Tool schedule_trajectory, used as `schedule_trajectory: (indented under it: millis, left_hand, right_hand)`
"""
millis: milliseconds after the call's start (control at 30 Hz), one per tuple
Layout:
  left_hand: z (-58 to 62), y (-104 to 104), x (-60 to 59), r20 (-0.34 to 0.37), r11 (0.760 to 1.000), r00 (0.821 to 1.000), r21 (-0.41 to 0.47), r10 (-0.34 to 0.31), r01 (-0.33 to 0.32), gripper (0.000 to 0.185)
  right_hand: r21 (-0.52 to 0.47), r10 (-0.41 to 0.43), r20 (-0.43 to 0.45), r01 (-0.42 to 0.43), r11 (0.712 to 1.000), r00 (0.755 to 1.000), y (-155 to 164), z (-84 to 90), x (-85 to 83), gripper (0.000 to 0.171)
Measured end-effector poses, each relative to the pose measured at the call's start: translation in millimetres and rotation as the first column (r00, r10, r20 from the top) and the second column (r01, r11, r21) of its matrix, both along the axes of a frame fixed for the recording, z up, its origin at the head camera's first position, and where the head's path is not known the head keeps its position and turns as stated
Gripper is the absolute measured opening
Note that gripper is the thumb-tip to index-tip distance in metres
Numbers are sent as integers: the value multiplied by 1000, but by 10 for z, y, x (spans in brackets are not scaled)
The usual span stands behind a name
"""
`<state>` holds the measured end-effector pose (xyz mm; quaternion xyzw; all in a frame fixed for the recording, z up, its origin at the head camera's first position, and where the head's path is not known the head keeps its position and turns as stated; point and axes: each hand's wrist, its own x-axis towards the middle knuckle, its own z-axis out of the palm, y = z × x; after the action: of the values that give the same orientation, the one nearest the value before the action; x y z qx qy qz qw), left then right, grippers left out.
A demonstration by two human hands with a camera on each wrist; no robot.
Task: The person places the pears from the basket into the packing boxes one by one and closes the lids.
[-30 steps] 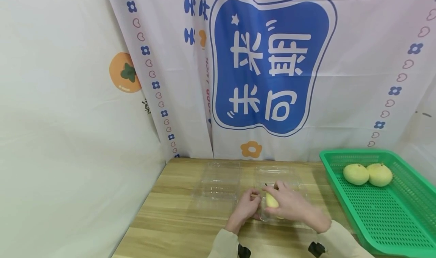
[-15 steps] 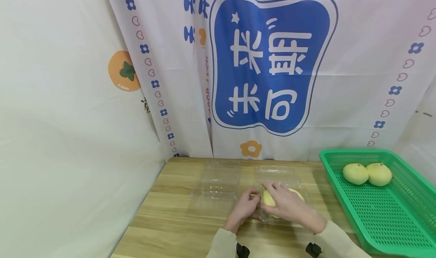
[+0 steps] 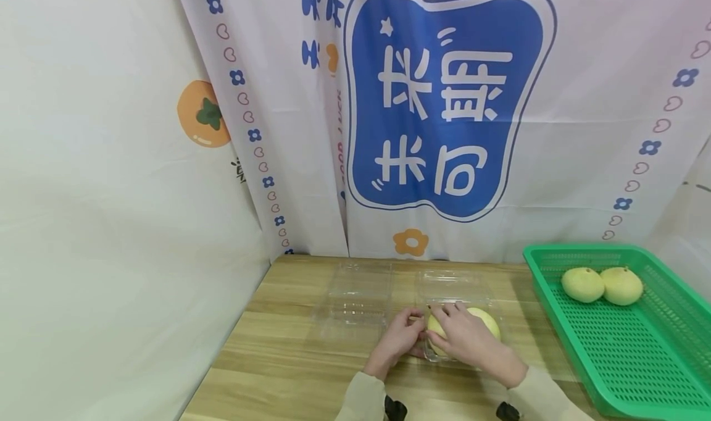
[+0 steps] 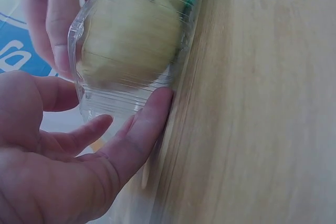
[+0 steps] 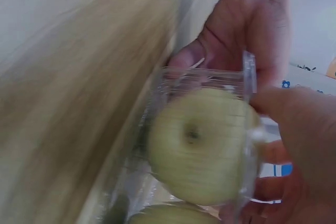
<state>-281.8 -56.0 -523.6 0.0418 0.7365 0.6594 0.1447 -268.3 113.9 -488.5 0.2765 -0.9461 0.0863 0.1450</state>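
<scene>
On the counter (image 3: 266, 359), striped brown wood grain, the left clear container (image 3: 358, 310) lies where it lay a second ago, thin glossy plastic with moulded ridges. The left hand (image 3: 397, 334) has likewise kept its place, fingers spread against the ribbed end wall of the right clear container (image 3: 451, 288), thumb apart at its rim. The right hand (image 3: 469, 341) was blurred then and gripping the near fruit (image 3: 436, 327), stem showing at its top; now the hand looks steadier, arched over that same fruit, thumb and fingers curved about it inside the container. The far fruit (image 3: 487, 322), smooth, pale yellow and rounded, now shows clearly past the knuckles. The green basket (image 3: 655, 408), perforated plastic with slanting sides, is unchanged, its two basket fruits (image 3: 583, 284) touching side by side.
</scene>
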Motion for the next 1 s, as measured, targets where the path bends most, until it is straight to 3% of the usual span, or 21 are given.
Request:
schedule_trajectory:
  millis: [133, 467, 667, 1000]
  left_hand:
    - [-12, -1, -6, 3, 1000, 1000, 0, 4, -4, 36]
    - [-15, 30, 4, 9, 1000, 1000, 18, -5, 5, 37]
    - [-38, 34, -15, 11, 1000, 1000, 17, -6, 6, 38]
    - [4, 26, -17, -3, 1000, 1000, -23, 8, -8, 38]
  right_hand:
    - [29, -1, -50, 2, 1000, 999, -2, -34, 1, 41]
    - [48, 2, -32, 0, 999, 999, 26, -65, -25, 40]
    - [-49, 32, -3, -32, 998, 999, 118, 8, -20, 33]
    - [-227, 20, 46, -9, 974, 999, 315, 91, -113, 22]
